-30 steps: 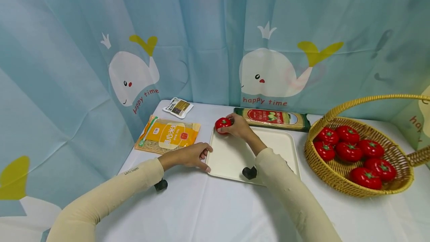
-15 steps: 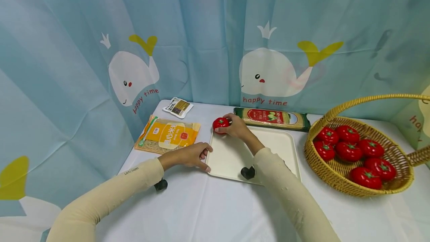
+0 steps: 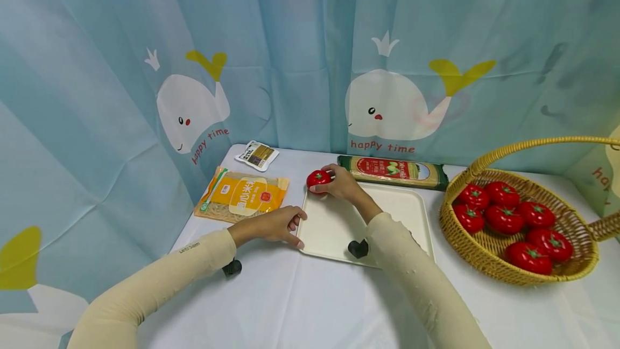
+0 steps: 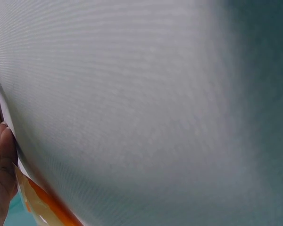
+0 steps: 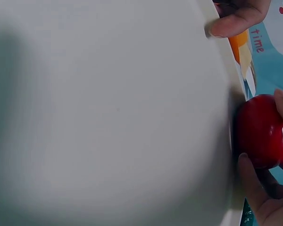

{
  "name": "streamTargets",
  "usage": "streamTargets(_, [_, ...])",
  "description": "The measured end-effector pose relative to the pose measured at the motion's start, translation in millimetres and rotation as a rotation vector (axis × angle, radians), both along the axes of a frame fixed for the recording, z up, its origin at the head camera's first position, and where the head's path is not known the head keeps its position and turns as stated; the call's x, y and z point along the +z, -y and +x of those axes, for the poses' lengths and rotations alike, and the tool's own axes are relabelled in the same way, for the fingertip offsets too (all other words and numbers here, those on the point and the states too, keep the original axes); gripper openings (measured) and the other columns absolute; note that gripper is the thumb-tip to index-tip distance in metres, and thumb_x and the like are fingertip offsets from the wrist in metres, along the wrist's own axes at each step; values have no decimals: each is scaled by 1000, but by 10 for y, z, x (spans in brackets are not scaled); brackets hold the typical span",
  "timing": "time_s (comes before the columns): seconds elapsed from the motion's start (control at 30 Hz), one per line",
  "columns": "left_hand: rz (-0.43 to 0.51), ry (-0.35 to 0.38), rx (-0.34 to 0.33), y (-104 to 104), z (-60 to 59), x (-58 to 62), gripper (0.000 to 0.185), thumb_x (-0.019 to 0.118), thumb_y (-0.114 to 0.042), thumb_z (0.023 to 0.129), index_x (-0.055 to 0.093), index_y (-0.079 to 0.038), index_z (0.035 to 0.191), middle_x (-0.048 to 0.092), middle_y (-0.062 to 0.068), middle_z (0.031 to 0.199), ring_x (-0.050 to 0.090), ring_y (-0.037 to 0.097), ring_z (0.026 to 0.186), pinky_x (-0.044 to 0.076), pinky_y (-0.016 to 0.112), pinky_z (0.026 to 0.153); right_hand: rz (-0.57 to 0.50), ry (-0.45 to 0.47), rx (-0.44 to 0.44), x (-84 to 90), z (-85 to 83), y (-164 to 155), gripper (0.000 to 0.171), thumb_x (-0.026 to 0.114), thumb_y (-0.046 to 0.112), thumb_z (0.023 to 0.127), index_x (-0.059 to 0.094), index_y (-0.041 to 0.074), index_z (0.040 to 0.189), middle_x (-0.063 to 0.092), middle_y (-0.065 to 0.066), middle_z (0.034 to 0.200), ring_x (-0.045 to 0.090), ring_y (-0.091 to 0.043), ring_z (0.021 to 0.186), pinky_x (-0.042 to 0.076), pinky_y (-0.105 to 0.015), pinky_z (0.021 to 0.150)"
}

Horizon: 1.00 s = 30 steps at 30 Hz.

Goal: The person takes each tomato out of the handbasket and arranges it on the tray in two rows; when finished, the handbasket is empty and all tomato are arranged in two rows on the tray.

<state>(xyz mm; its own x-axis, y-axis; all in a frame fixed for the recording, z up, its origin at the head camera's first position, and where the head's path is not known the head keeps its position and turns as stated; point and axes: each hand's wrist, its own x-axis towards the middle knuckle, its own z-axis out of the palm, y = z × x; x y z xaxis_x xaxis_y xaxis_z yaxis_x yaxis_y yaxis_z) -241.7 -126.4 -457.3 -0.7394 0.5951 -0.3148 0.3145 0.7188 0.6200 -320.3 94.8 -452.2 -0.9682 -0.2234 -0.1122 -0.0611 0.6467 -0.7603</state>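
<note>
My right hand [image 3: 341,183] holds a red tomato [image 3: 317,180] with a green top at the far left corner of the cream-white tray [image 3: 397,214]. The right wrist view shows thumb and fingers around the sides of this tomato [image 5: 263,132], close to the tray's rim. My left hand [image 3: 281,225] pinches the tray's left edge near its front corner, its thumb lying on the rim. In the left wrist view only part of the left hand [image 4: 4,165] appears at the left border, and white cloth fills most of the picture.
A wicker basket [image 3: 455,236] with a tall handle stands at the right, holding several tomatoes [image 3: 504,220]. A green-ended noodle pack [image 3: 392,171] lies behind the tray. At the left are an orange-and-clear food bag [image 3: 242,194] and a small white packet [image 3: 256,155]. A curtain hangs behind.
My right hand has shifted the tomato slightly left toward the tray's far left corner, then stayed there over the last half second. The left hand has not moved.
</note>
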Motion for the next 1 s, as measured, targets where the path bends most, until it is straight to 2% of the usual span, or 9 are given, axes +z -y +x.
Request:
streamTargets(0.17, [-9,2,8,0,8,5,68,88,-31,78,53,-7,131,53,0,99,50,13,91,44,25,82,-2,9,8,5,4,-5,68,81,35,84,52,5,138,56,-22,137,54,-36,124,49,-49,104])
streamTargets(0.4, [31,-6,-4,-2,22,19,67,89,-27,77,54,-5,129,53,1,97,50,12,89,43,24,80,-4,-8,24,13,18,-23,70,82,35,83,52,3,138,57,-23,135,56,-36,122,48,-49,103])
streamTargets(0.73, [4,14,14,-28,7,19,67,89,-29,77,53,-6,130,53,1,97,50,13,89,43,25,80,-37,-19,41,53,30,-99,70,84,32,82,52,3,137,59,-24,133,58,-36,123,47,-49,104])
streamTargets(1.0, [6,14,14,-31,-1,0,67,89,-28,77,53,-6,129,52,2,96,50,13,88,43,24,79,-87,-16,79,160,98,-228,71,83,25,83,49,1,141,54,-26,140,55,-40,126,48,-49,103])
